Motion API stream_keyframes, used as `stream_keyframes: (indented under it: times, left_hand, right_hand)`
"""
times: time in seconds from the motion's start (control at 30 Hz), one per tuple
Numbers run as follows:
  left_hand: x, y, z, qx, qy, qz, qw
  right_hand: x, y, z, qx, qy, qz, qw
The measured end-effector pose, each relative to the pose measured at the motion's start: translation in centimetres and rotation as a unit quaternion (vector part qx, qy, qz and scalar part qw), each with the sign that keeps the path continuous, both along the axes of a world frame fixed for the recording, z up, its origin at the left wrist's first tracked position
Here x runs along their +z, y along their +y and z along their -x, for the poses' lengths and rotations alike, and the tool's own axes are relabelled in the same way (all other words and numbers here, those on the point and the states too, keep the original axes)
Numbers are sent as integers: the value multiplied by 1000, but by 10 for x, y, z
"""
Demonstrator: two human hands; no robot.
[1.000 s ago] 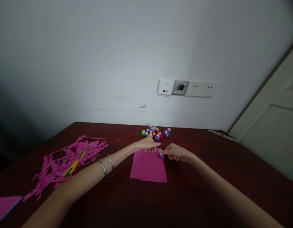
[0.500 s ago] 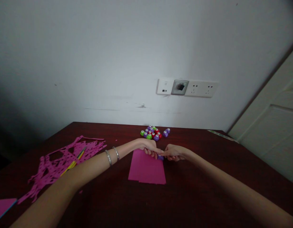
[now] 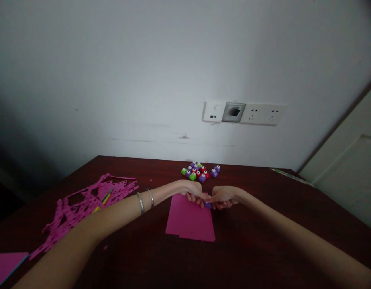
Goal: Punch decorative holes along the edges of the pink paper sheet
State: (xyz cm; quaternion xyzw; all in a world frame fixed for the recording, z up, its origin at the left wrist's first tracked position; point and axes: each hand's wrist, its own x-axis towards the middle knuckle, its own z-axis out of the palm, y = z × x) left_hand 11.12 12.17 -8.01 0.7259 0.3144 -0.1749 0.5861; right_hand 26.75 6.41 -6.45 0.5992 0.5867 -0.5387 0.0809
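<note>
A small purple craft punch (image 3: 207, 205) sits at the right edge of a stack of pink paper sheets (image 3: 190, 220) on the table. My left hand (image 3: 194, 193), its fingers curled over the upper part of the paper, is closed on the punch, thumb reaching right. From the other side my right hand (image 3: 224, 196) is closed round the same punch. The two thumbs meet on top of it and hide most of it. Whether the left fingers also pinch the paper, I cannot tell.
Several purple, green and red punches (image 3: 193, 176) cluster behind my hands. Left lie punched pink paper scraps (image 3: 68, 216) with yellow-handled scissors or pens (image 3: 106, 196) on them. More pink paper (image 3: 7, 265) lies front left. A ruler-like strip (image 3: 290, 177) lies back right, below wall sockets (image 3: 263, 114).
The view has shifted slightly, so everything appears a little further right and lower. Both hands stay on the punch at the paper's right edge.
</note>
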Motion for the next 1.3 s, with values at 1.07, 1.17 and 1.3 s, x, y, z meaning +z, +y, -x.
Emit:
stream_keyframes:
  times: [1.07,1.17,1.3]
  left_hand:
    - [-11,-103,42,-20,42,-473,880]
    - [-6,-105,45,-34,50,-442,895]
    - [-6,-108,49,-43,61,-426,902]
  right_hand:
    - [-21,-42,7,-101,-18,-399,911]
    - [-25,-48,-2,-79,18,-442,893]
    - [-38,-51,-11,-62,51,-466,881]
